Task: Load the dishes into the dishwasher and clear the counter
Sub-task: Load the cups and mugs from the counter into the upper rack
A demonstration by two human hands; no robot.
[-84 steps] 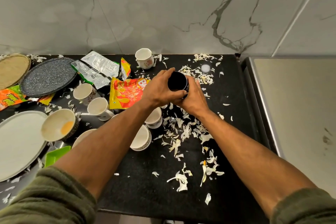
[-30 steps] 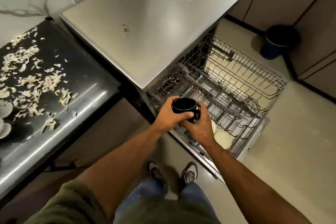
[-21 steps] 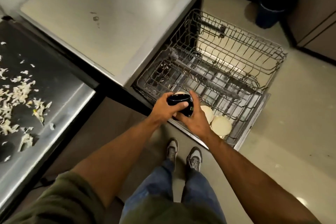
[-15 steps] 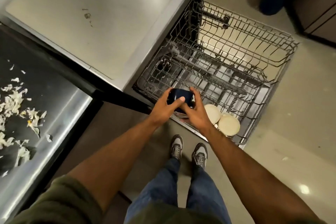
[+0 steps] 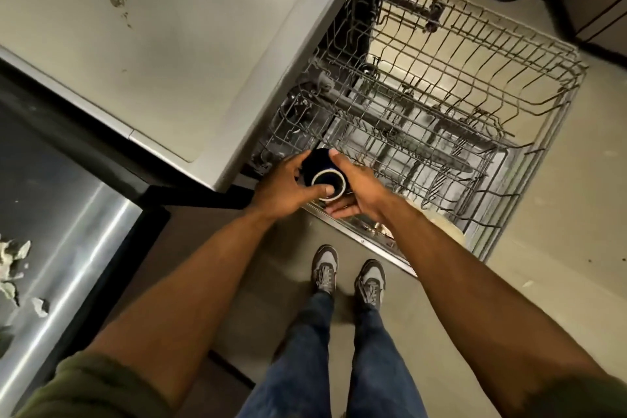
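Though gripped, cup (image 5: 322, 170) mouth unseen

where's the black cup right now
In the head view the black cup sits centre frame, tipped over, gripped between the left hand and right hand, just above the near left corner of the pulled-out dishwasher rack.

The dark cup (image 5: 320, 170), upright on the worktop at first and then carried mouth-up, now lies tipped over between the left hand (image 5: 283, 187) and right hand (image 5: 358, 188), its pale-ringed base turned toward the camera. Both hands have left the littered worktop (image 5: 51, 207) and are now at the near left corner of the pulled-out dishwasher rack (image 5: 475, 105).
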